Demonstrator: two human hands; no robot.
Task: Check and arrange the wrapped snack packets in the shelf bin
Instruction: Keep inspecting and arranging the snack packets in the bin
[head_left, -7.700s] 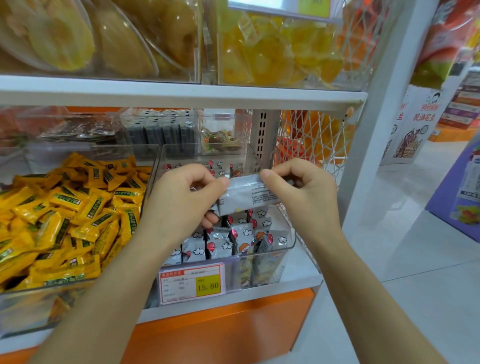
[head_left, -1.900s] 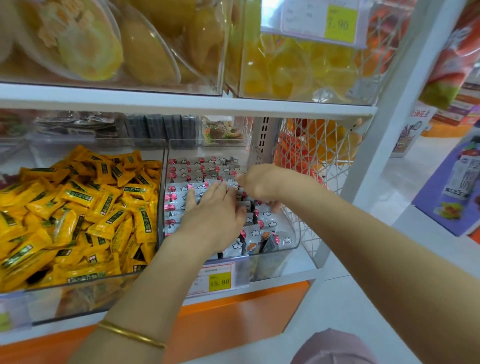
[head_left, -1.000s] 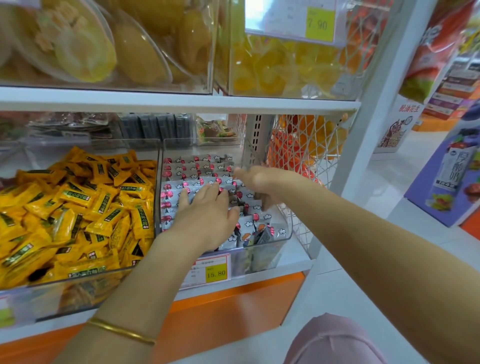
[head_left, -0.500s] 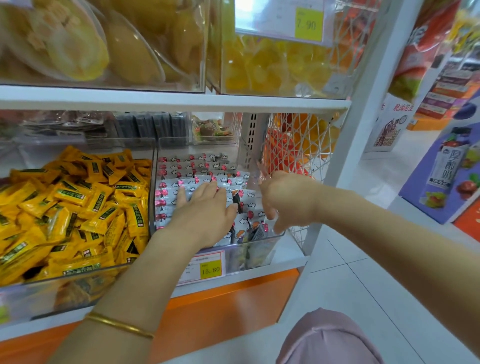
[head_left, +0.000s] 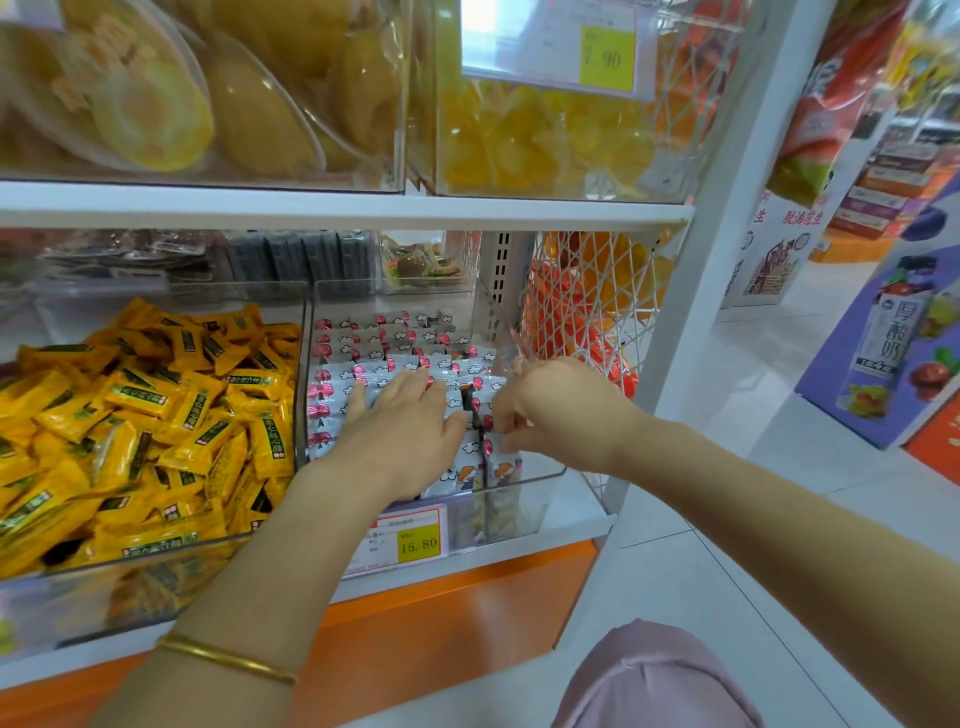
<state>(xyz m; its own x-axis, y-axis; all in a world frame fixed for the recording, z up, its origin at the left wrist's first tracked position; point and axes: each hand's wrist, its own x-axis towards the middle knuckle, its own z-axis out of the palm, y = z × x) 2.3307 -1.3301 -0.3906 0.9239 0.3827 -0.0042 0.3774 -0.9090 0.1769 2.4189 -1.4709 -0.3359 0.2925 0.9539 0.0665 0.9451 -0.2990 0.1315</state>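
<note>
A clear shelf bin (head_left: 543, 475) holds several small silver-white snack packets (head_left: 374, 343) printed with red marks and clouds, lying in rows at the back and standing upright at the front. My left hand (head_left: 405, 431) lies flat on the rows in the middle of the bin, fingers straight. My right hand (head_left: 558, 410) is over the bin's right side. Its fingers curl down and pinch the top of an upright packet (head_left: 485, 447). My hands hide the packets beneath them.
A bin of yellow packets (head_left: 156, 415) adjoins on the left. A yellow price tag (head_left: 418, 543) hangs on the bin front. A white net (head_left: 592, 306) with orange goods hangs to the right. The shelf board (head_left: 343, 208) overhead carries bins of yellow dried fruit.
Earlier both hands held one packet up in front of the bin. Now the left hand lies on the rows, and the right hand has drawn back from the middle to the right side.
</note>
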